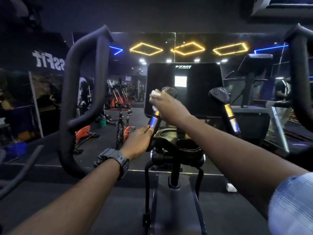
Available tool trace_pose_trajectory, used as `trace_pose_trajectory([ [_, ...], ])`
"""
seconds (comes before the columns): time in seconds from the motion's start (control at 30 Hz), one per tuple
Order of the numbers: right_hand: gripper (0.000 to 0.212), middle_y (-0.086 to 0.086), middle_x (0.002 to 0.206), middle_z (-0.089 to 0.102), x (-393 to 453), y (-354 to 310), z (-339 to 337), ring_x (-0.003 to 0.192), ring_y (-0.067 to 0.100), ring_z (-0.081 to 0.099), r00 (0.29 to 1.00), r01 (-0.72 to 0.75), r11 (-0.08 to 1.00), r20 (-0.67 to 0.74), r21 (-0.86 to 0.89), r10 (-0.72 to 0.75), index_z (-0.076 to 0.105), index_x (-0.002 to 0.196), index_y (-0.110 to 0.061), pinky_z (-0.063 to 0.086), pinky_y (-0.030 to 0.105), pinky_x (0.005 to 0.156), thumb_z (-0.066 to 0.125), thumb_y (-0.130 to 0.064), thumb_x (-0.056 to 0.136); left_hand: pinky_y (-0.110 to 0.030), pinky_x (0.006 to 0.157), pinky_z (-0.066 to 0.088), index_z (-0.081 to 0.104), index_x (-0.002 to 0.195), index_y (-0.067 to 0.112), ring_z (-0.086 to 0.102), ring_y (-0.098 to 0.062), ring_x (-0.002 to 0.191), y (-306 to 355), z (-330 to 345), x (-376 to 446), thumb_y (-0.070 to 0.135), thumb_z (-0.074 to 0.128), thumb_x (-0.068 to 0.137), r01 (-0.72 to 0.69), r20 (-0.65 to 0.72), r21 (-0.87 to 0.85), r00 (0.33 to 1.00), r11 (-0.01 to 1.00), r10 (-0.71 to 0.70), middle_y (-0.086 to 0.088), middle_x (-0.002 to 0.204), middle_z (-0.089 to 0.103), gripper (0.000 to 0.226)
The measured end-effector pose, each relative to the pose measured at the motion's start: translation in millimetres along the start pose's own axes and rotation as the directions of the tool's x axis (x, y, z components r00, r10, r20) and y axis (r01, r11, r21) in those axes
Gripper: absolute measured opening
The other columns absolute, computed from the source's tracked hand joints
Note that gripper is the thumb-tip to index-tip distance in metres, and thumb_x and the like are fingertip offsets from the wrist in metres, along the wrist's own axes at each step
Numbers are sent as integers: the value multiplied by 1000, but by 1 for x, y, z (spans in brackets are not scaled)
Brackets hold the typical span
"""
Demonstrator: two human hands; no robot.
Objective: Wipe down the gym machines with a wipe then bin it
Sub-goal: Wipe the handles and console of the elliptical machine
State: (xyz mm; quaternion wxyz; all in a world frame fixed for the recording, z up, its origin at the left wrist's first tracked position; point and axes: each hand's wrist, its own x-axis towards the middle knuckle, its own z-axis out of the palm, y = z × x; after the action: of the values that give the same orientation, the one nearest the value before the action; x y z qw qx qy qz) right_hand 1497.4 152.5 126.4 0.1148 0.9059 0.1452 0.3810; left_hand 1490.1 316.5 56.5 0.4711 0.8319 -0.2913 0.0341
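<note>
Wipe (155,94): bunched in right hand (165,103), against the left handle (155,118), seemingly pressed.
Left hand (138,141): fingers curled round handle lower down.
Around: screen (183,87) behind; cup holder (188,146) below; dark mirrored gym.

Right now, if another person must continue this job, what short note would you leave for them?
Right hand holds the white wipe against the machine's left inner handle, near its top.
Left hand grips the same handle lower down and steadies it.
Done: cannot tell from this view.
Left: finish this handle, then the right inner handle, the console, the cup holder and the big outer handles; then bin the wipe. No bin identified.
</note>
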Motion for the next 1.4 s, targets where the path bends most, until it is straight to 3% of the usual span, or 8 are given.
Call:
trace_pose_trajectory([
  [0.07,43,7,141,50,-14,7,-1,135,28,42,993,103,994,56,-48,-100,57,129,-7,34,36,111,59,1,87,-22,91,27,53,138,21,47,-10,113,0,0,0,38,33,106,-2,7,21,1000,1000,2,-1,140,55,42],
  [0.23,52,2,148,40,-12,19,-15,138,22,37,973,-217,975,-70,51,220,46,139,-12,38,34,108,51,5,90,-25,86,30,57,130,17,48,-14,105,-2,3,3,38,34,105,7,-20,60,1000,998,-5,-5,133,59,40],
  [0.37,57,-3,157,30,-15,6,-11,145,17,27,995,-29,1000,93,10,28,41,146,-15,36,31,108,50,1,92,-27,90,33,56,133,16,50,-23,125,10,-1,7,36,33,106,-4,-34,77,999,997,6,-6,136,58,41],
  [0.53,39,9,131,61,-5,0,-30,124,27,53,985,-175,946,48,273,168,60,128,-9,43,42,101,49,-4,92,-35,111,33,41,148,15,41,-25,138,36,-21,22,33,34,106,-104,-124,109,985,989,118,-6,150,46,46],
  [0.83,39,10,132,61,50,-74,-57,123,26,55,981,-85,912,-125,401,147,57,131,-6,43,36,105,50,-5,93,-33,95,41,52,135,15,55,-25,118,46,-101,-1,29,36,106,-164,-287,158,936,974,205,-8,133,59,37],
  [1.07,40,5,144,36,91,-142,-35,119,31,55,995,-1,957,-90,290,28,50,133,-13,48,46,98,57,-12,94,-36,83,48,58,99,21,62,-28,96,-5,-178,-23,34,40,97,-120,-282,357,931,926,230,-8,106,68,22],
  [1.23,20,7,119,48,104,-164,3,89,31,62,995,-24,991,-94,134,37,61,109,-11,56,46,69,63,-13,89,-44,106,40,50,131,9,49,-33,130,-67,-203,-21,22,38,101,-90,-90,626,978,775,186,-15,134,56,35],
  [1.4,16,-3,96,68,100,-168,26,93,24,57,983,105,982,-131,-156,-126,73,98,-21,43,36,76,71,-20,83,-46,122,16,18,155,14,2,-16,152,-110,-204,-19,27,36,102,-190,65,815,969,548,240,2,163,19,58],
])
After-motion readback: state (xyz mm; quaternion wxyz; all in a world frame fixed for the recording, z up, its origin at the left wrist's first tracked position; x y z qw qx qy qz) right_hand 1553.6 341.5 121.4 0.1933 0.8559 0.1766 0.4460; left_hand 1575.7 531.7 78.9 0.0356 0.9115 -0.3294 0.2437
